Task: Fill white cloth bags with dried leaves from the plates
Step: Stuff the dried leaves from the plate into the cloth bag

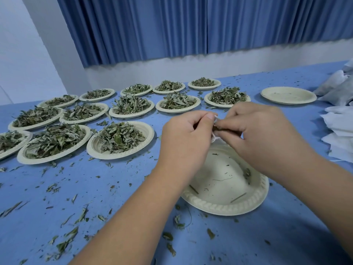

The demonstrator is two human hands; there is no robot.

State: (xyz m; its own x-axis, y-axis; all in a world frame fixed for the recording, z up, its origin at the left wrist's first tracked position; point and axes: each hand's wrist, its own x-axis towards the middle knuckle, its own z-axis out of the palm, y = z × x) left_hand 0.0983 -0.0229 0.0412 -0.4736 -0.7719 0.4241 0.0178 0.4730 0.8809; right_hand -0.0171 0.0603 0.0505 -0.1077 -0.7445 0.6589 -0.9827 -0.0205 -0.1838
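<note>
Head view; both hands (186, 135) (256, 129) around bag (215, 138)

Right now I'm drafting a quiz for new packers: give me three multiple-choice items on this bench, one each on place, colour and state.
1. Where is the far empty plate? A. right of the leaf-filled plates B. left of them C. stacked on one
2. What colour is the table cover? A. green B. blue C. red
3. How is the near plate, below the left hand and right hand pinching a white cloth bag? A. heaped B. nearly empty C. upside down
Answers: 1 A, it lies right of them all; 2 B, blue shows between scraps; 3 B, only stray stems lie in it.
</note>
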